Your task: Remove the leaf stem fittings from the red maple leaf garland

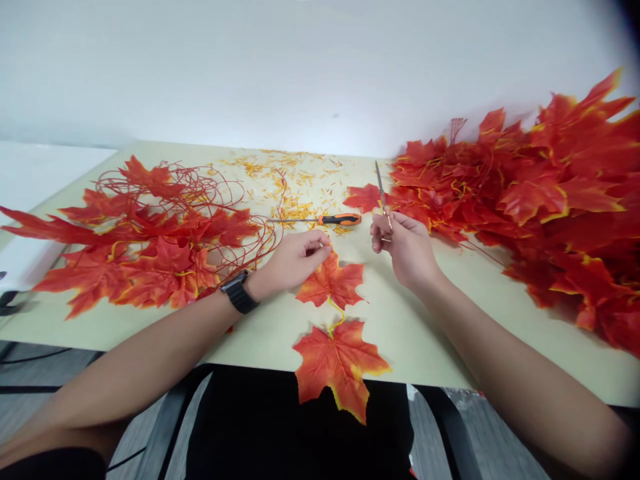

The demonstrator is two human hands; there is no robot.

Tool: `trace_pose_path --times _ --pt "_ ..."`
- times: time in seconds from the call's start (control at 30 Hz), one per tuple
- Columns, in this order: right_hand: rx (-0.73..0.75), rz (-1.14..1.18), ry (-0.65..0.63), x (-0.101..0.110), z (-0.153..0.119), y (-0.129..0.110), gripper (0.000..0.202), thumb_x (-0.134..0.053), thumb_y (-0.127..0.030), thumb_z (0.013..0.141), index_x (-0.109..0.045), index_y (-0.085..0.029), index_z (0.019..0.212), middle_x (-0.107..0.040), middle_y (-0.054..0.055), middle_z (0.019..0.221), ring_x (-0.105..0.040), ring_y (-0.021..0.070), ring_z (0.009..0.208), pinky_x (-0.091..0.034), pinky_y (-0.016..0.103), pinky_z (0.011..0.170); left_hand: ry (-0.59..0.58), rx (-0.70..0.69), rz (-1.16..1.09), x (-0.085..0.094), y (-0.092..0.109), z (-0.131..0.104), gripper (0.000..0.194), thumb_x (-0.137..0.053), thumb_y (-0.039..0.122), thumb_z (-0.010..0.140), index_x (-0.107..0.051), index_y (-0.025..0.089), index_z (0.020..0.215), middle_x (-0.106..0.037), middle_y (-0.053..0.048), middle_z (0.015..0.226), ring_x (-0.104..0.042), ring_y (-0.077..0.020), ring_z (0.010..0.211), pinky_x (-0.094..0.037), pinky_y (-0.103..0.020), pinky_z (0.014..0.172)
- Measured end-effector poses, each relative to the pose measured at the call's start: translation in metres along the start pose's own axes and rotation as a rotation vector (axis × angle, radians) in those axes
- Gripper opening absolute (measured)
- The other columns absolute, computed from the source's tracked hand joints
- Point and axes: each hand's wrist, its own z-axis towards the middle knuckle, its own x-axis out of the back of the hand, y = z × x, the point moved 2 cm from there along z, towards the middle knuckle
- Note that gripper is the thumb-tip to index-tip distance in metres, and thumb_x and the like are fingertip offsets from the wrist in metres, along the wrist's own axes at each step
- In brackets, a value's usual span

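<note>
My left hand (pixel 300 257), with a black watch on its wrist, pinches the top tip of a red-orange artificial maple leaf (pixel 333 281). A yellow stem joins that leaf to a second maple leaf (pixel 340 367), which hangs over the table's front edge. My right hand (pixel 407 247) is closed around the handles of metal scissors (pixel 381 183), whose blades point up and away. Between and beyond the hands, an orange and black screwdriver (pixel 340 219) lies on the table, its shaft to the left.
Red leaves (pixel 165 260) and tangled red cords (pixel 195 187) lie at the left. A large pile of red leaves (pixel 540 200) fills the right. Yellow scraps (pixel 295 177) are scattered towards the back of the cream table (pixel 415 347), by a white wall.
</note>
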Motion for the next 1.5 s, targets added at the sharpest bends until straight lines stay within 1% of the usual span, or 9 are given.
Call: trace_pose_path --times 0.1,0.17,0.27,0.37,0.47,0.57,0.8,1.07,1.5 --pt "0.024 -0.048 -0.032 -0.003 -0.002 0.004 0.04 -0.08 -0.037 0.083 -0.052 -0.02 0.059 -0.06 0.001 0.069 -0.049 0.0081 0.05 -0.039 0.026 0.049 -0.107 -0.019 0.075 -0.001 0.004 -0.002 0.019 -0.056 0.025 0.099 -0.065 0.017 0.083 -0.057 0.003 0.071 -0.048 -0.0106 0.064 -0.036 -0.026 0.063" --pt "0.057 -0.105 -0.085 -0.007 -0.004 0.006 0.044 -0.08 -0.038 0.082 -0.049 -0.02 0.058 -0.059 0.0 0.065 -0.048 0.0088 0.05 -0.038 0.026 0.051 -0.136 -0.018 0.108 -0.001 0.006 -0.003 0.018 -0.057 0.024 0.098 -0.066 0.017 0.084 -0.057 0.004 0.07 -0.048 -0.0103 0.063 -0.036 -0.026 0.063" --pt "0.137 -0.218 -0.188 -0.012 -0.01 0.008 0.042 -0.076 -0.036 0.083 -0.045 -0.021 0.059 -0.057 -0.001 0.062 -0.048 0.0104 0.055 -0.037 0.027 0.054 -0.136 -0.018 0.128 -0.001 0.005 -0.003 0.018 -0.056 0.024 0.098 -0.068 0.017 0.088 -0.059 0.003 0.072 -0.049 -0.0106 0.064 -0.037 -0.025 0.064" --pt "0.223 -0.367 -0.278 -0.016 -0.018 0.01 0.034 -0.071 -0.029 0.083 -0.045 -0.021 0.062 -0.051 -0.003 0.061 -0.042 0.0103 0.057 -0.031 0.026 0.054 -0.134 -0.043 0.131 -0.001 0.003 -0.002 0.018 -0.054 0.023 0.098 -0.067 0.017 0.086 -0.058 0.003 0.072 -0.049 -0.0113 0.066 -0.038 -0.025 0.065" --pt "0.324 -0.501 -0.365 -0.018 -0.025 0.011 0.029 -0.067 -0.022 0.083 -0.045 -0.021 0.064 -0.045 -0.005 0.06 -0.036 0.0096 0.058 -0.028 0.026 0.054 -0.138 -0.045 0.158 -0.001 0.0 -0.001 0.02 -0.052 0.023 0.096 -0.063 0.016 0.08 -0.056 0.002 0.071 -0.048 -0.0117 0.065 -0.036 -0.026 0.064" --pt "0.39 -0.55 -0.412 -0.019 -0.028 0.011 0.028 -0.064 -0.018 0.083 -0.045 -0.021 0.064 -0.044 -0.006 0.06 -0.036 0.0095 0.058 -0.029 0.026 0.056 -0.153 -0.002 0.217 -0.001 -0.003 0.0 0.024 -0.052 0.024 0.094 -0.057 0.016 0.072 -0.051 0.003 0.066 -0.044 -0.0114 0.062 -0.032 -0.027 0.06" --pt "0.412 -0.566 -0.403 -0.017 -0.026 0.008 0.028 -0.064 -0.02 0.084 -0.044 -0.021 0.065 -0.045 -0.005 0.06 -0.038 0.0101 0.058 -0.03 0.026 0.058 -0.173 -0.031 0.208 -0.002 -0.001 0.002 0.024 -0.05 0.028 0.096 -0.06 0.016 0.077 -0.052 0.002 0.068 -0.047 -0.0118 0.064 -0.033 -0.026 0.062" --pt "0.413 -0.586 -0.426 -0.017 -0.026 0.01 0.026 -0.063 -0.018 0.083 -0.044 -0.021 0.065 -0.048 -0.005 0.061 -0.04 0.0102 0.058 -0.031 0.026 0.058 -0.18 -0.013 0.236 -0.002 0.0 0.002 0.029 -0.05 0.03 0.096 -0.051 0.017 0.07 -0.044 0.003 0.064 -0.041 -0.0111 0.061 -0.028 -0.026 0.059" --pt "0.386 -0.628 -0.443 -0.016 -0.026 0.01 0.027 -0.064 -0.02 0.085 -0.045 -0.021 0.066 -0.048 -0.004 0.061 -0.042 0.0115 0.06 -0.032 0.027 0.06 -0.179 0.012 0.267 -0.001 -0.002 0.0 0.031 -0.051 0.03 0.096 -0.051 0.018 0.068 -0.046 0.003 0.063 -0.042 -0.011 0.059 -0.027 -0.027 0.058"
